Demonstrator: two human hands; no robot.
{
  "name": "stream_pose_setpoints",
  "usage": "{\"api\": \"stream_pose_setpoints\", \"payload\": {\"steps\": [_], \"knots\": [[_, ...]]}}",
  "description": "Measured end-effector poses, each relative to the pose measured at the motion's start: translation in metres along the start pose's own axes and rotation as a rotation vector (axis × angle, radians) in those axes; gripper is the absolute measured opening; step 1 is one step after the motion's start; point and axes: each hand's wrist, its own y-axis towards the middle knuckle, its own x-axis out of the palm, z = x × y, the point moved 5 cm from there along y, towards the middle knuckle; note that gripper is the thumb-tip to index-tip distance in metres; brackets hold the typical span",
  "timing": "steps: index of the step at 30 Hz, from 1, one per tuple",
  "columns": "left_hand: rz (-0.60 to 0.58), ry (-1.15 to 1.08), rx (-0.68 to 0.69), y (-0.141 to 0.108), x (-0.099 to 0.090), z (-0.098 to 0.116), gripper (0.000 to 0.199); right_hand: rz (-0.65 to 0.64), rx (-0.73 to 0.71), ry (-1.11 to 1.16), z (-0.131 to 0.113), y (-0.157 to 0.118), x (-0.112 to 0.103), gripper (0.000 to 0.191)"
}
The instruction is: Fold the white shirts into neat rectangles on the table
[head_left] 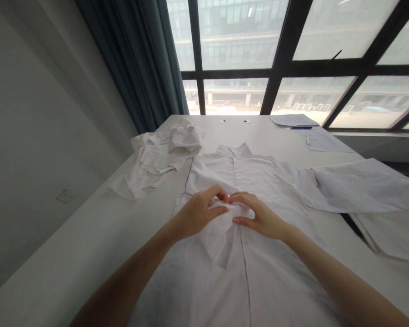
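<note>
A long white coat [269, 259] lies front up, collar away from me, its front seam running down the middle. Over its middle, my left hand [204, 209] is closed, thumb and fingers pinching a folded part of the coat that looks like a sleeve end. Facing it from the right, my right hand [255, 213] has its fingers and thumb curled round the same fold. The fingertips of both hands nearly meet. Exactly what lies between them is partly hidden. The loose end of the fold hangs toward me.
On the white table [98, 240], a crumpled white cloth heap [157, 152] lies at the back left. Folded white garments [361, 186] lie at the right. Papers [293, 120] and a blue pen [301, 128] are at the back right. A dark curtain [146, 59] and windows stand beyond.
</note>
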Motion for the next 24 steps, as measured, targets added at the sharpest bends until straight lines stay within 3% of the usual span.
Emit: {"api": "stream_pose_setpoints", "payload": {"steps": [3,5,7,10,13,17,21,24], "knots": [[-0.072,-0.194,-0.008,0.0,0.003,-0.003,0.015,0.018,-0.012,-0.017,0.0,0.002,-0.004,0.022],[-0.11,-0.209,-0.023,0.001,0.0,-0.007,0.018,0.006,-0.037,-0.017,-0.002,0.003,-0.01,0.017],[-0.072,-0.029,-0.036,0.003,-0.008,-0.014,0.019,-0.031,-0.044,-0.031,-0.005,0.003,-0.019,0.017],[0.0,0.465,-0.01,0.008,-0.018,-0.027,0.013,-0.108,-0.006,-0.052,-0.01,0.0,-0.033,0.026],[-0.072,0.759,0.028,0.015,-0.013,-0.047,0.023,-0.161,0.023,-0.022,-0.015,-0.004,-0.045,0.033],[-0.11,0.929,0.017,0.023,-0.006,-0.072,0.024,-0.308,0.03,0.073,-0.024,-0.008,-0.046,0.031],[-0.133,0.97,0.008,0.026,-0.005,-0.086,0.017,-0.506,0.039,0.166,-0.034,-0.012,-0.034,0.024],[-0.17,0.954,0.03,0.026,-0.005,-0.092,0.013,-0.431,0.097,0.143,-0.022,-0.01,-0.031,0.026]]}}
